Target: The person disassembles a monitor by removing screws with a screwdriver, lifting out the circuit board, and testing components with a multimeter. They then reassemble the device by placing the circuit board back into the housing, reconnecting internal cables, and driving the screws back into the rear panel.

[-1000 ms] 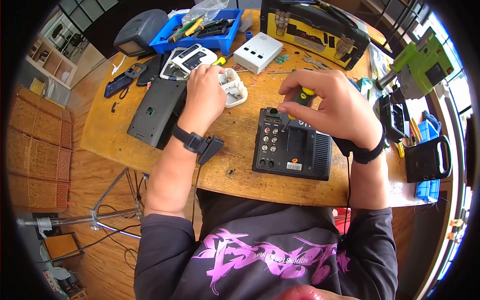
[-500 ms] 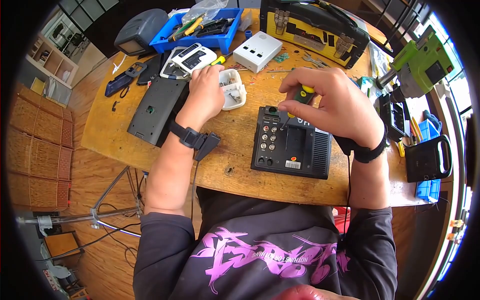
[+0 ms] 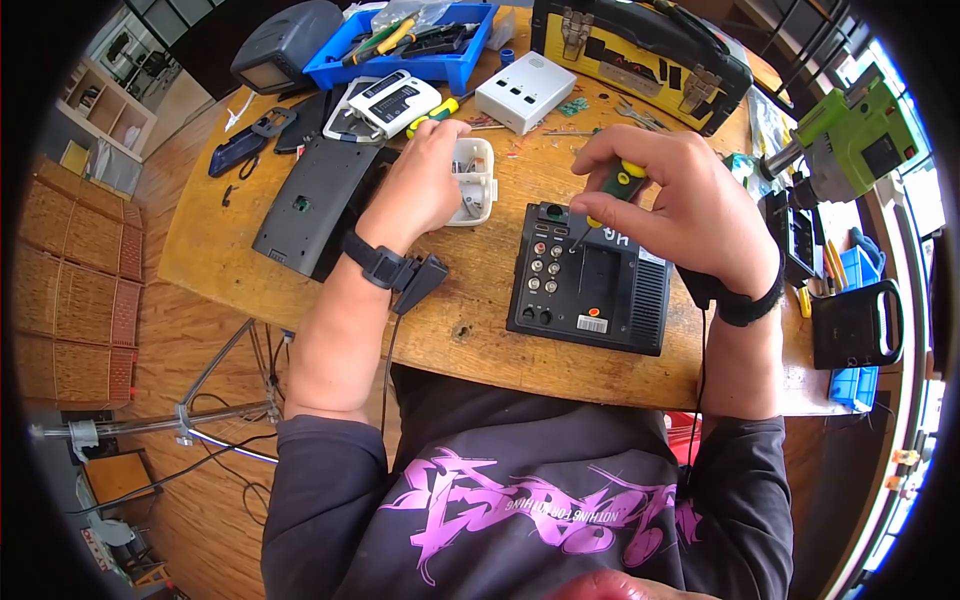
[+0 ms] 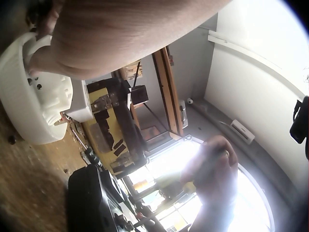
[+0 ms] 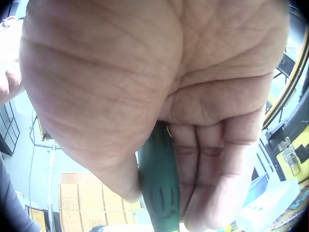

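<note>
On the table lies a black electronic device [image 3: 619, 315], its back face up with rows of round sockets. My right hand [image 3: 690, 190] holds a screwdriver [image 3: 625, 180] with a green and yellow handle, thumb on one side and fingers on the other. Its thin shaft points down at the device beside the sockets. My left hand [image 3: 425, 175] grips the left side of a white parts box [image 3: 487, 185] with small metal pieces in its compartments. In the left wrist view, the thumb reaches inside the box wall [image 4: 12, 84]. The other left fingertips are mostly hidden.
Left of the box lies a black casing [image 3: 310, 205]. Behind stand a white cable tester [image 3: 395, 103], a white box with square openings [image 3: 525, 92], a blue tray [image 3: 455, 70] of tools and a yellow-black toolbox [image 3: 640, 65]. A green drill [image 3: 850, 140] is at the right.
The white parts box has turned clockwise under my left hand, which has shifted slightly. My right hand keeps the screwdriver over the device. The head view has shifted a little.
</note>
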The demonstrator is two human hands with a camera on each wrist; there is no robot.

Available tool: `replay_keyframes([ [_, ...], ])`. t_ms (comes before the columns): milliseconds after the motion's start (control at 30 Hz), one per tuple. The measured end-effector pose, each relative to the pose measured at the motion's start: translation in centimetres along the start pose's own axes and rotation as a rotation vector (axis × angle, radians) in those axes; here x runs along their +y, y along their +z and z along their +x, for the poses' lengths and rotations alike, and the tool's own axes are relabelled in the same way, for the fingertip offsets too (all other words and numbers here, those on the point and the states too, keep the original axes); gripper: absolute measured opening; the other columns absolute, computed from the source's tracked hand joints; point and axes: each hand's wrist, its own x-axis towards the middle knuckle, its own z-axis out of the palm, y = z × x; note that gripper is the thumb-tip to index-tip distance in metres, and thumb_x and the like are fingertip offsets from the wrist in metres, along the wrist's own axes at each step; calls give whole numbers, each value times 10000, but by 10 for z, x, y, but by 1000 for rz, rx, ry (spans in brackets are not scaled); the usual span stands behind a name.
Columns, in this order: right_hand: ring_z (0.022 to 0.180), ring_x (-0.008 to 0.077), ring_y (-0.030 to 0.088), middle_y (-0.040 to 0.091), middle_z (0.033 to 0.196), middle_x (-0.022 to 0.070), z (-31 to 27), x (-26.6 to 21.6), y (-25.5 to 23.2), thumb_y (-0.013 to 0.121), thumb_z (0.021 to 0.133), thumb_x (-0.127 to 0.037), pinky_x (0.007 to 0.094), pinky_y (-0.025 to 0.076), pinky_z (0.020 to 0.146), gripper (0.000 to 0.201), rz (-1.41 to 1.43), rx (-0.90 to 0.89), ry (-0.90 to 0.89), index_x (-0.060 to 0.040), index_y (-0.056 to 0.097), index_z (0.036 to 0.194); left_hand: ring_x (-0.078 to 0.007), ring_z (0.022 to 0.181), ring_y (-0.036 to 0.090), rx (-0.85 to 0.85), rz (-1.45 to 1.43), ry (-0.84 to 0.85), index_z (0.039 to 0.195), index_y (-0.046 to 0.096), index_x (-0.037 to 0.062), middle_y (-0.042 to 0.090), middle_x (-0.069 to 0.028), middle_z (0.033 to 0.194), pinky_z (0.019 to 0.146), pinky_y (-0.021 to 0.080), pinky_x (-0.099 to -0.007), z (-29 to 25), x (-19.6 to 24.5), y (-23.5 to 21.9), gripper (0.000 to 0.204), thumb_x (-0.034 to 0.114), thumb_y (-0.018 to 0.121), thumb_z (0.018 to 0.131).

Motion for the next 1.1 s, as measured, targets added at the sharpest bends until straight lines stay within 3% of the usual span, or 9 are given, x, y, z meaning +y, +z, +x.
replay_keyframes([
  [167, 705, 313, 720, 760, 889, 137, 1, 2, 3, 898, 958, -269, 393, 574, 669, 315, -5, 21, -40, -58, 775, 1159, -390, 1471, 608, 20, -47, 124, 1523, 595, 27, 645, -195, 1520, 1241, 503, -444, -2, 0, 2, 658, -160, 672, 897],
  [533, 666, 210, 684, 780, 926, 74, -1, 4, 4, 907, 959, -259, 343, 541, 628, 314, -52, 18, -22, -62, 770, 1162, -365, 1392, 654, 69, -59, 153, 1457, 669, 51, 677, -163, 1430, 1201, 530, -435, -9, 8, -4, 666, -188, 683, 836],
  [800, 626, 190, 620, 775, 922, 57, 0, 2, 5, 905, 961, -246, 343, 496, 598, 319, -42, 25, -11, -67, 764, 1185, -363, 1368, 683, 49, -94, 190, 1455, 666, 30, 707, -173, 1402, 1188, 547, -429, -8, 7, -5, 659, -178, 703, 831],
  [1067, 603, 167, 575, 764, 890, 59, -1, -1, -2, 893, 976, -241, 332, 458, 577, 308, -19, 24, 12, -70, 764, 1198, -294, 1329, 717, 31, -209, 243, 1480, 655, 37, 739, -157, 1375, 1148, 565, -402, -4, 11, -3, 712, -188, 718, 807],
  [1100, 758, 117, 654, 788, 953, 42, 1, -7, -9, 872, 993, -182, 298, 490, 644, 314, -34, -37, 70, -42, 753, 1247, -294, 1329, 717, 26, -209, 247, 1480, 655, 37, 739, -157, 1375, 1148, 565, -402, -5, 12, -4, 712, -188, 718, 807],
])
